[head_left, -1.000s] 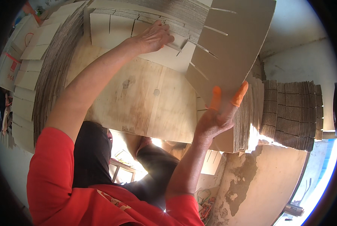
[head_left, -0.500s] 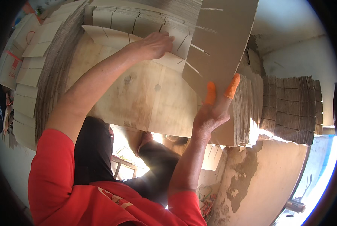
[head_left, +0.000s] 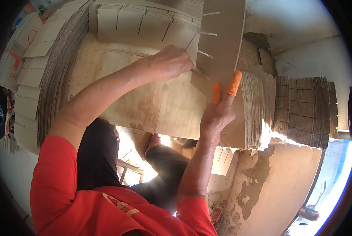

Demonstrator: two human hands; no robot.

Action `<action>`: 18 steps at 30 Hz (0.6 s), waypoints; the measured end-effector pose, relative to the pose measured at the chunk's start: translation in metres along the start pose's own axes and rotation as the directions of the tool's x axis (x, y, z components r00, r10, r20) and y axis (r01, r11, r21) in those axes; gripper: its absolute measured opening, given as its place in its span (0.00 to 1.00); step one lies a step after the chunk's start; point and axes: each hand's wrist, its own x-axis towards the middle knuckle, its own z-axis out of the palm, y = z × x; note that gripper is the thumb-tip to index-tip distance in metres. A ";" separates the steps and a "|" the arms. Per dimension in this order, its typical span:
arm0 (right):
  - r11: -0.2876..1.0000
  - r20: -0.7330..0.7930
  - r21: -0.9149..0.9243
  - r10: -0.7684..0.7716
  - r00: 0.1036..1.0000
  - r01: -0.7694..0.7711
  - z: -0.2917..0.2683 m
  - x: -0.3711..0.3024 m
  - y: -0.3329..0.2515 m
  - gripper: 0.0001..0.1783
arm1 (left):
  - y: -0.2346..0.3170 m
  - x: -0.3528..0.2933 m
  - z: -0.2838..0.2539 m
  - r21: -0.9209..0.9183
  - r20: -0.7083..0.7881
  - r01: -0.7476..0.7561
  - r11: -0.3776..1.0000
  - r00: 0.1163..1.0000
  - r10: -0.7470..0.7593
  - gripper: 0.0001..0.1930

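My right hand (head_left: 218, 112), with orange finger cots on two fingers, grips the lower part of a tall slotted cardboard sheet (head_left: 223, 43). The sheet stands up, its short slots along the left edge. Close to that edge, my left hand (head_left: 171, 63) is closed on a slotted cardboard strip (head_left: 123, 51), which shows as little more than a thin edge across the board. The fingertips are turned away, so how they pinch the strip is hidden. Behind the hands, a stack of slotted cardboard pieces (head_left: 152, 25) stands upright at the board's far side.
A wooden board (head_left: 140, 98) lies under my hands. Cardboard stacks line its left side (head_left: 60, 59) and right side (head_left: 254, 106); another slotted stack (head_left: 306, 112) stands farther right. My legs (head_left: 99, 157) are below the near edge, beside a peeling wall (head_left: 278, 177).
My left hand has come nearer and slightly right, and the strip has turned from face-on to nearly edge-on. The tall sheet has shifted left and looks narrower; my right hand still grips it.
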 end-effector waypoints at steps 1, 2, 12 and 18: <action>1.000 0.031 -0.023 0.001 1.000 -0.001 0.001 -0.002 0.002 0.39 | 0.006 0.000 -0.001 0.028 -0.032 -0.026 0.999 0.999 0.027 0.04; 0.999 0.064 -0.042 0.002 0.998 0.001 0.003 -0.004 0.003 0.41 | 0.011 -0.002 -0.002 0.058 -0.062 -0.048 0.997 0.997 0.051 0.03; 0.939 0.263 -0.332 0.005 0.965 0.086 -0.019 -0.012 -0.004 0.33 | 0.035 -0.011 -0.003 0.163 -0.020 -0.070 0.984 0.997 0.075 0.02; 0.914 0.138 -0.405 0.106 0.985 -0.041 -0.005 -0.001 -0.010 0.25 | 0.041 -0.012 -0.001 0.117 -0.119 -0.098 0.988 0.987 0.112 0.01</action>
